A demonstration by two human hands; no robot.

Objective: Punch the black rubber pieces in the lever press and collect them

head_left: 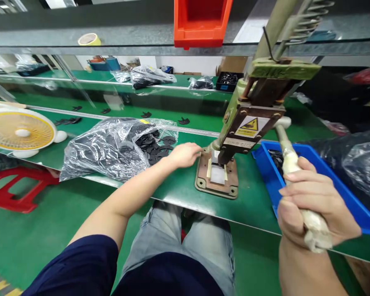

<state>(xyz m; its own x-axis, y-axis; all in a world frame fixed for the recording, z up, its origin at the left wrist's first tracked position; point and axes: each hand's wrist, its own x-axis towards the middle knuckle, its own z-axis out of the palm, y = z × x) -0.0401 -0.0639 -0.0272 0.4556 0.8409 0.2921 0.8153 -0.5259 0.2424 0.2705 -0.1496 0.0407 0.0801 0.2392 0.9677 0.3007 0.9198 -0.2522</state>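
Note:
My right hand [317,201] is wrapped round the tape-covered lever handle [291,160] of a green hand press [246,119]. At the left edge of the press's base plate [216,189], my left hand [186,155] has its fingers drawn together; whatever they may hold is hidden. A pale metal block [217,175] sits on the plate, in front of the lowered dark ram [226,155]. Just left of that hand, a clear plastic bag [101,152] lies with its mouth showing several black curved plastic parts [156,146].
A blue bin [333,176] with dark parts stands right of the press. A white and yellow fan [18,129] is at the left. Overhead, a shelf carries a red bin [202,24] and a tape roll [89,39]. Black parts [183,121] lie on the green belt behind.

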